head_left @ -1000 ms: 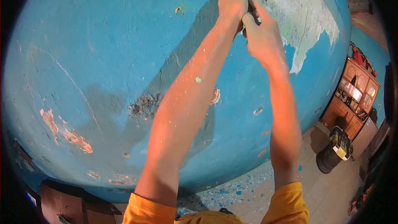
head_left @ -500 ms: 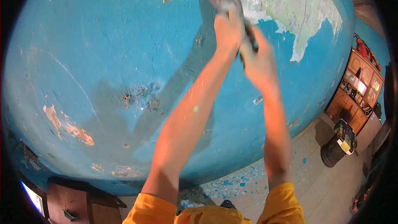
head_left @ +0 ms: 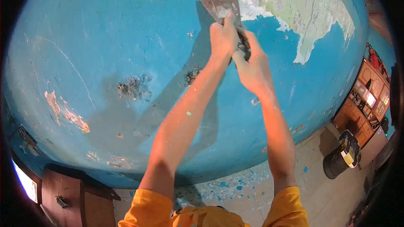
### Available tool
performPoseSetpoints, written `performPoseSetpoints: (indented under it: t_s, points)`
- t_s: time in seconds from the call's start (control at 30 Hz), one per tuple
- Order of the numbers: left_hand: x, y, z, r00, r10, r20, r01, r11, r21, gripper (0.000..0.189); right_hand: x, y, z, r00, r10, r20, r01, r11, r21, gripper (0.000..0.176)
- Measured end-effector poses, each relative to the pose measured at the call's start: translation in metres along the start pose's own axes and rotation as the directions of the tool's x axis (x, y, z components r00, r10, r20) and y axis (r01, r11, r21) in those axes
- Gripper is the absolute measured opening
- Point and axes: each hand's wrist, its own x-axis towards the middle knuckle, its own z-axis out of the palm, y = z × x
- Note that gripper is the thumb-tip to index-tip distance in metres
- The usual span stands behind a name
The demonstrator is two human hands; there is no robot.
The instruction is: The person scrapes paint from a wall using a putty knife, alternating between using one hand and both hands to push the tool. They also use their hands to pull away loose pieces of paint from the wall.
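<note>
A wide metal scraper [head_left: 221, 8] lies with its blade against the blue wall [head_left: 126, 38], just left of a large patch of bare plaster [head_left: 290, 8]. My right hand [head_left: 254, 65] is wrapped round its dark handle. Higher up, my left hand [head_left: 223, 40] is closed on the scraper near the base of the blade, with a finger laid along the metal. The scraper's edge points up. Much of the handle is hidden by my fingers.
Paint chips [head_left: 240, 185] are strewn over the tiled floor [head_left: 311, 189] below the wall. A black bucket [head_left: 335, 164] stands at the right, near a wooden cabinet [head_left: 353, 111]. Brown wooden furniture [head_left: 63, 197] is at the lower left.
Both hands and the scraper have shifted slightly left and down relative to the plaster patch. The blade, blurred before, now shows more sharply.
</note>
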Motion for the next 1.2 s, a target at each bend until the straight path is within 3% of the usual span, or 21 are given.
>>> performPoseSetpoints:
  t_s: [0.03, 0.07, 0.13, 0.2, 0.27, 0.4, 0.43, 0.5, 0.53, 0.6, 0.63, 0.77, 0.8, 0.87, 0.9, 0.93, 1.0, 1.07, 1.13, 1.17, 1.2]
  points:
    - [0.007, 0.001, 0.003, 0.998, -0.065, -0.009, 0.065, 0.998, -0.004, 0.047, 0.002, -0.005, -0.003, 1.000, 0.013, 0.028, -0.013, 1.000, -0.012, 0.046]
    - [0.023, 0.009, 0.009, 0.999, -0.043, -0.014, 0.043, 0.999, -0.009, 0.047, 0.011, -0.008, -0.007, 0.999, 0.010, 0.050, -0.009, 1.000, -0.022, 0.046]
    - [0.046, 0.022, 0.020, 0.992, 0.100, -0.072, -0.086, 0.982, 0.167, 0.046, 0.045, -0.001, -0.013, 0.996, -0.081, 0.021, 0.082, 0.995, -0.053, 0.044]
    - [0.056, 0.043, 0.040, 0.992, 0.094, -0.083, -0.083, 0.989, 0.123, 0.047, 0.077, -0.011, -0.031, 0.997, -0.073, 0.037, 0.075, 0.996, -0.057, 0.044]
    - [0.056, 0.035, 0.046, 0.988, 0.030, -0.152, -0.011, 0.992, 0.123, 0.048, 0.071, 0.005, -0.035, 0.993, -0.098, 0.060, 0.101, 0.994, -0.043, 0.044]
    - [0.017, 0.002, 0.046, 0.989, 0.099, -0.107, -0.090, 0.992, 0.091, 0.047, 0.031, 0.027, -0.033, 0.989, -0.150, 0.000, 0.149, 0.988, 0.032, 0.043]
    - [0.032, 0.002, 0.049, 0.996, 0.042, -0.075, -0.031, 0.990, 0.140, 0.043, 0.040, 0.026, -0.036, 0.991, -0.131, -0.017, 0.131, 0.991, 0.009, 0.042]
    - [0.077, 0.021, 0.068, 0.978, 0.194, -0.071, -0.156, 0.918, 0.364, 0.049, 0.074, 0.011, -0.045, 0.990, -0.127, -0.060, 0.127, 0.992, 0.000, 0.041]
    - [0.099, 0.041, 0.081, 0.982, 0.181, -0.050, -0.149, 0.913, 0.380, 0.050, 0.097, 0.005, -0.052, 0.989, -0.131, -0.065, 0.131, 0.991, 0.006, 0.041]
    - [0.125, 0.070, 0.104, 0.995, 0.100, -0.024, -0.086, 0.938, 0.335, 0.052, 0.135, -0.005, -0.063, 0.979, -0.168, -0.116, 0.143, 0.969, -0.203, 0.044]
    - [0.127, 0.071, 0.111, 0.996, 0.084, -0.035, -0.066, 0.932, 0.357, 0.053, 0.135, -0.003, -0.070, 0.978, -0.172, -0.118, 0.148, 0.971, -0.190, 0.044]
    - [0.091, -0.010, 0.114, 0.944, 0.188, -0.271, 0.068, 0.694, 0.717, 0.057, 0.081, 0.031, -0.083, 0.991, -0.122, -0.062, 0.111, 0.982, -0.154, 0.043]
    - [0.092, -0.006, 0.115, 0.943, 0.198, -0.267, 0.056, 0.698, 0.714, 0.057, 0.075, 0.038, -0.085, 0.995, -0.089, -0.051, 0.078, 0.980, -0.184, 0.042]
    - [0.088, 0.006, 0.112, 0.996, 0.031, -0.080, 0.021, 0.818, 0.574, 0.060, 0.088, 0.019, -0.098, 0.995, -0.082, -0.054, 0.066, 0.966, -0.251, 0.043]
    - [0.087, 0.022, 0.113, 1.000, -0.008, -0.005, 0.009, 0.894, 0.449, 0.055, 0.096, -0.009, -0.116, 0.991, 0.068, 0.119, -0.043, 0.979, -0.201, 0.045]
    - [0.091, 0.030, 0.108, 1.000, -0.008, -0.006, 0.010, 0.894, 0.448, 0.055, 0.103, -0.024, -0.121, 0.927, 0.212, 0.308, -0.165, 0.971, -0.170, 0.046]
    - [0.100, 0.029, 0.099, 0.982, -0.166, 0.090, 0.129, 0.938, 0.323, 0.055, 0.109, 0.004, -0.094, 0.920, 0.209, 0.330, -0.171, 0.975, -0.140, 0.048]
    - [0.103, 0.013, 0.101, 0.990, -0.115, 0.087, 0.084, 0.951, 0.297, 0.047, 0.107, 0.032, -0.071, 0.994, -0.099, -0.036, 0.092, 0.982, -0.167, 0.047]
    - [0.085, 0.005, 0.113, 0.984, 0.137, -0.116, -0.047, 0.821, 0.569, 0.050, 0.099, 0.042, -0.079, 0.991, -0.106, -0.077, 0.093, 0.984, -0.154, 0.046]
    - [0.087, 0.007, 0.115, 0.990, 0.085, -0.110, 0.019, 0.702, 0.712, 0.050, 0.099, 0.049, -0.081, 0.983, -0.151, -0.106, 0.134, 0.980, -0.150, 0.045]
    - [0.093, 0.011, 0.122, 0.990, 0.092, -0.103, 0.009, 0.704, 0.711, 0.050, 0.101, 0.055, -0.084, 0.972, -0.191, -0.137, 0.171, 0.974, -0.148, 0.045]
